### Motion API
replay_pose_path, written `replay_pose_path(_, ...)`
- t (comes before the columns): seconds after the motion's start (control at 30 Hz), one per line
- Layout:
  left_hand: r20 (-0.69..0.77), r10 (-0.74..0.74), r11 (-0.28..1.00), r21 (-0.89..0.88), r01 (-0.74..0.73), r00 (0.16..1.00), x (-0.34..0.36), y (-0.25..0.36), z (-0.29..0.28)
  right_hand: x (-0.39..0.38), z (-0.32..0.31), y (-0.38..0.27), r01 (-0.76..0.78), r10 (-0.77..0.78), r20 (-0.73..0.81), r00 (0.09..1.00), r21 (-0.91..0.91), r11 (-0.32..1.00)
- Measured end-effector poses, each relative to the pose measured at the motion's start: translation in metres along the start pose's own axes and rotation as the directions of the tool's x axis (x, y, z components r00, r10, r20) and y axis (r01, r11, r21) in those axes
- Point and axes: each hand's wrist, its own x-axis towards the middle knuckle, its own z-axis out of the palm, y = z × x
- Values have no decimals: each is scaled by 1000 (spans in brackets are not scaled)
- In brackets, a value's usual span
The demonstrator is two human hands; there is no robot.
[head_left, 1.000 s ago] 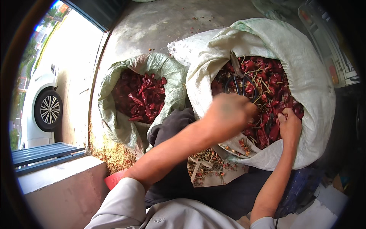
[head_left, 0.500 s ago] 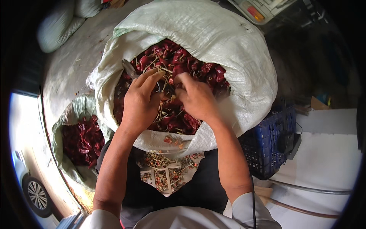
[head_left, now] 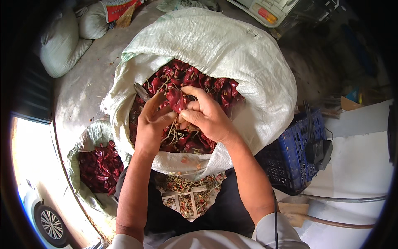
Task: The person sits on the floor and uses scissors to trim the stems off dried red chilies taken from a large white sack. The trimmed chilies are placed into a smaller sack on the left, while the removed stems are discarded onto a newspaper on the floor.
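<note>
A big white woven sack [head_left: 265, 79] stands in front of me, its mouth rolled back, filled with dark red dried chilies [head_left: 226, 93] and pale stalks. Over it, my right hand [head_left: 207, 114] pinches a glossy red chili [head_left: 177, 100] between thumb and fingers. Close beside it on the left is my left hand [head_left: 151, 124], its fingers curled and its thumb near the same chili. Grey blades of what look like scissors [head_left: 141, 91] stick out past the left hand's far side; their handles are hidden by the hand.
A smaller sack of red chilies [head_left: 101, 168] stands at the left. At the right is a blue plastic crate [head_left: 286, 159] with a black item hung on it. Stalks and scraps [head_left: 186, 205] lie between my legs. Full white sacks [head_left: 62, 45] and a broom [head_left: 126, 16] are at the far left.
The right hand now holds a red chili up between its fingertips, where before it was blurred over the heap. The whole view has shifted slightly, showing more of the far floor.
</note>
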Motion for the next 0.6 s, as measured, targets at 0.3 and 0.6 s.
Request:
replay_pose_path(0.3, 35, -138, 989, -47, 140, 990, 2, -6, -10, -1, 29, 27, 128, -202, 11, 979, -807, 576)
replay_pose_path(0.6, -31, 74, 996, 59, -72, 997, 4, -14, -19, -5, 28, 26, 178, -280, 17, 960, -811, 558)
